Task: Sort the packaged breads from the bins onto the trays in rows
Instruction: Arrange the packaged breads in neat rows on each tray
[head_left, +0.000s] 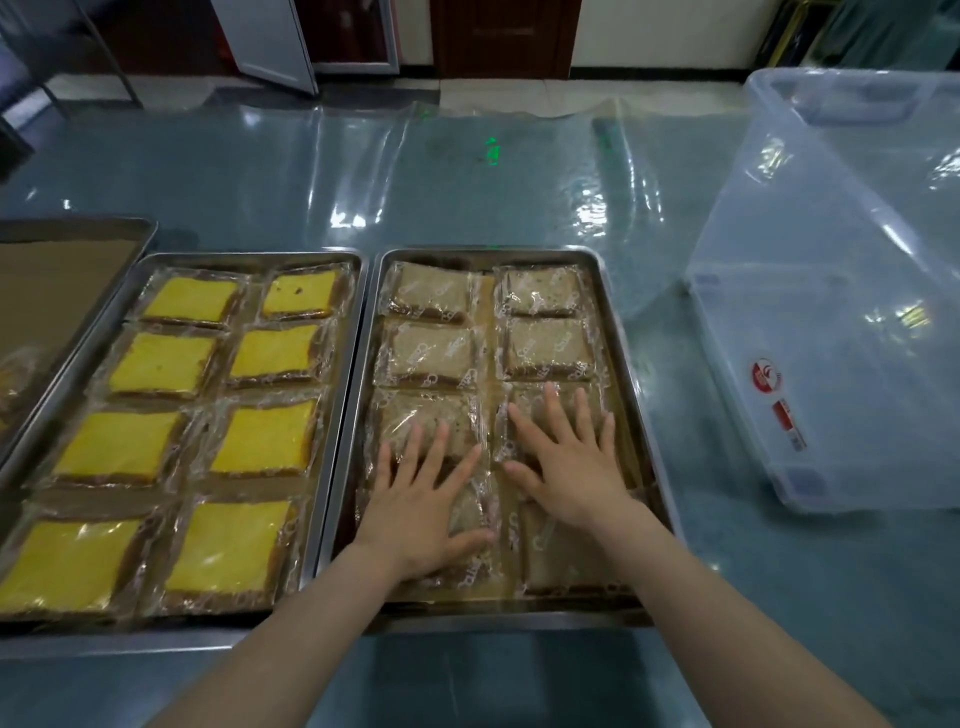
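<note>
**Head view: flat palms on brown bread, two trays filled**

Head camera looks down on the brown breads (431, 351), square slices sealed in crinkled clear film with faint printed lettering. They lie in two columns of four in the right tray (631, 364), a shallow rectangular pan of dull steel with a raised rolled rim and rounded corners. The film catches light in wrinkles and the wrappers' edges overlap slightly between rows.

Left hand (423, 512) lies flat with its fingers spread, nothing gripped, palm pressing on the nearest left pack and fingertips reaching onto the one beyond it. Right hand (569, 462) is likewise splayed and empty of any grasp, resting on the third pack of the right column, with its heel over the edge of the nearest pack. Both bare forearms come in from the bottom edge.

Just beside that pan, rims nearly touching, sits the left tray (340, 364) of the same steel. It holds the yellow breads (270, 356), smooth bright-topped squares with brown crusts, also film-wrapped, two columns of four.

A third tray (140, 234) shows partly at the far left, brown-lined; what lies in it is too cut off to tell.

To the right stands a bin (779, 322), translucent plastic with rounded corners and red stickers on its wall. Everything rests on a table (415, 182) covered by glossy, rippled clear sheeting over a blue-grey surface.
</note>
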